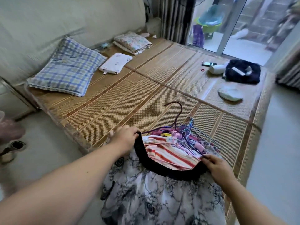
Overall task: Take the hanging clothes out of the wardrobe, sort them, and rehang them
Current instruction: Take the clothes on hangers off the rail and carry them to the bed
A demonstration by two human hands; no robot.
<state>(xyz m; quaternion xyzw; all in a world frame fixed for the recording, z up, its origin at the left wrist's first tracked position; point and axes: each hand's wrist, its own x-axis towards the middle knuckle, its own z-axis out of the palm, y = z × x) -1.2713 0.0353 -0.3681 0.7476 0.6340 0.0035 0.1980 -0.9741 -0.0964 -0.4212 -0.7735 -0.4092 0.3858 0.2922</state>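
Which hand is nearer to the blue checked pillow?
Left. The left hand grips the black waistband below and right of the pillow; the right hand grips it farther right.

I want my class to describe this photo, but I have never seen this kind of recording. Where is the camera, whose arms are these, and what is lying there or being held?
There is no machine here. One wide-angle camera sits on a person's head, looking forward and down, so the two bare arms are the wearer's own. The left hand and right hand each grip one end of the black waistband of a black-and-white patterned garment, at the near edge of a bamboo mat. Just beyond the waistband lie a red-and-white striped garment and a tangle of wire hangers. Further back on the mat are a checked pillow, a small white pillow, folded floral bedding and a phone.
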